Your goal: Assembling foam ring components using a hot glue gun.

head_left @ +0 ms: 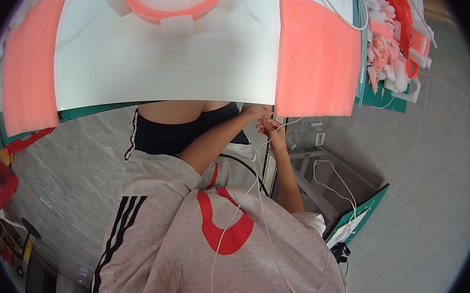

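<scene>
My left hand [257,111] is at the near edge of the white tabletop [169,68], beside the pink foam sheet [317,57] on the right. Its fingers are bent and partly hidden, and whatever they hold cannot be made out. Just below and to its right, my right hand [272,129] has curled fingers close to the left one. A thin white cable [263,142] crosses the right hand and runs up toward the foam sheet's lower edge. What the right fingers hold, if anything, is too small to name.
A round pink foam ring [173,18] with white foam blocks stands at the table's far middle. Another pink foam sheet [31,59] covers its left end. Foam scraps [386,51] pile at far right. A metal frame [320,179] and green board [369,216] stand lower right.
</scene>
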`<action>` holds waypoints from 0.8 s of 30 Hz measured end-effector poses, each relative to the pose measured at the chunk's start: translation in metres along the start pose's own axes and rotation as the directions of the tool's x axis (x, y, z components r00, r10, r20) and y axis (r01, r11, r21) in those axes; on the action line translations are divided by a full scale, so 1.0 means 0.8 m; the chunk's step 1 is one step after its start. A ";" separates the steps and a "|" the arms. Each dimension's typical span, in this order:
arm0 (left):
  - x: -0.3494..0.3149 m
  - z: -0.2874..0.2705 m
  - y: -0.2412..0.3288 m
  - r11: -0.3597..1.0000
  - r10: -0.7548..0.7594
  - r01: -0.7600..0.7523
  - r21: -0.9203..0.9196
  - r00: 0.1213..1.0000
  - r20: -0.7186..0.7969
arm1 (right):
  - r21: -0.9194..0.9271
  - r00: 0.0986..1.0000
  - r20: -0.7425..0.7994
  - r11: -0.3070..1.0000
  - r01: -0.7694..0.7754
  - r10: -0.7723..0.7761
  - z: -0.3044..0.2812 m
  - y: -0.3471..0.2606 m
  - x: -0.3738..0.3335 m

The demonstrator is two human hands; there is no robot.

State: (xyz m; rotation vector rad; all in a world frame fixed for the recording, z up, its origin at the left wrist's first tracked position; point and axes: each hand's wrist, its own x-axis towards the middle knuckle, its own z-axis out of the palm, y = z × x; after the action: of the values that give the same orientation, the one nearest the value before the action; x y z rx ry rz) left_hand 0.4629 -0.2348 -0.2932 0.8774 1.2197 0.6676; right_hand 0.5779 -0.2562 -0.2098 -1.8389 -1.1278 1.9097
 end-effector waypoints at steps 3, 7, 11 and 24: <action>0.011 -0.007 -0.006 0.999 0.009 -0.009 -0.038 1.000 -0.001 | 0.093 1.000 0.003 0.995 -0.019 0.018 -0.001 0.000 -0.001; 0.030 -0.006 -0.001 0.996 0.028 -0.028 -0.082 1.000 -0.006 | 0.262 0.996 -0.034 0.963 -0.068 0.080 -0.017 0.020 0.006; 0.039 -0.012 -0.009 0.991 0.041 -0.042 -0.127 0.999 -0.014 | 0.478 0.992 0.064 0.869 -0.124 0.107 -0.047 0.022 0.003; 0.046 -0.009 -0.031 0.961 0.079 -0.090 -0.260 0.996 -0.051 | 0.871 0.953 -0.303 0.402 0.283 -0.014 -0.209 0.091 -0.033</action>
State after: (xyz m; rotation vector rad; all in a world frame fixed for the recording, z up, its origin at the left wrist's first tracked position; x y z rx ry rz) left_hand 0.4639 -0.2155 -0.3337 0.6994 1.1032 0.8978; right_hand 0.7614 -0.2644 -0.2229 -1.1825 -0.0177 1.5650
